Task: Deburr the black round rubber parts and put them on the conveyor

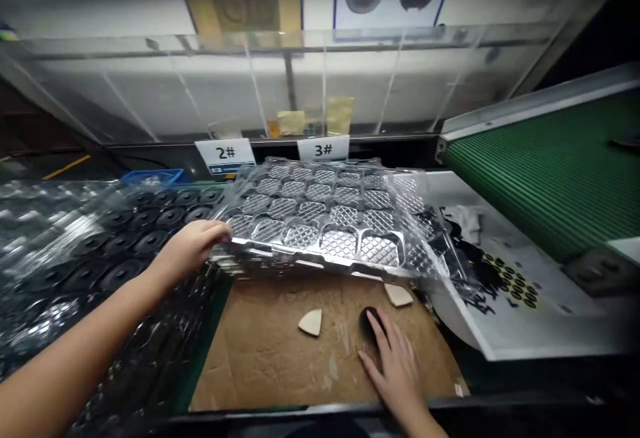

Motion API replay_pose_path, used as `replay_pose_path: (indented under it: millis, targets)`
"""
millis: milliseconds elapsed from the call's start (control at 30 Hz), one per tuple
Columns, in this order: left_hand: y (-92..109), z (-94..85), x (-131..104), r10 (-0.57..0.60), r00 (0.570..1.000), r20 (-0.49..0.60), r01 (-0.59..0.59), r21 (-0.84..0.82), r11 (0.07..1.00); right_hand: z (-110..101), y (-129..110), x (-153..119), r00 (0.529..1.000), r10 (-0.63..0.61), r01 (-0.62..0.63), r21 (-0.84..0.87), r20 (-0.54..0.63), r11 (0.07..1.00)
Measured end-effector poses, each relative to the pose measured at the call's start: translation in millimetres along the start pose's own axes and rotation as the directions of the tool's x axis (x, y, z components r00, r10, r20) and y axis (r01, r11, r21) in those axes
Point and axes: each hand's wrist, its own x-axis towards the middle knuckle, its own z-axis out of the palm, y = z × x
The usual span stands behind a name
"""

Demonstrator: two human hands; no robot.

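Note:
My left hand (203,238) grips the left edge of a clear plastic tray (320,215) with rows of moulded pockets. The tray lies tilted over the back of a brown board (270,358). At the right part of the board, my right hand (395,361) has its fingers on a small black rounded piece (370,325), the thumb apart from the others. Two cream-coloured wedge pieces lie on the board: one wedge (311,323) near the middle, the other wedge (399,295) by the tray's front edge.
Clear trays with round black parts (150,241) fill the left side. At the right stand a white tray (530,331) holding black bits and yellow-ringed pieces, and a green ribbed conveyor (555,165). Signs reading 2# (225,153) and 3# (323,150) hang behind, near a blue bin (153,177).

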Motion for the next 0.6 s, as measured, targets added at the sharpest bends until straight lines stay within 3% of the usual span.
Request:
replay_pose_path:
  millis: [333, 600]
  targets:
    - [-2.8, 3.5, -3.2, -0.138, 0.99, 0.031, 0.129, 0.196, 0.972, -2.8, -1.8, 1.3, 0.999, 0.03, -0.029, 0.029, -0.023, 0.999]
    - [-15.0, 4.7, 5.4, -0.08, 0.988, 0.13, 0.056, 0.178, 0.983, -2.8, -0.8, 0.9, 0.999, 0.049, -0.048, 0.079, -0.015, 0.996]
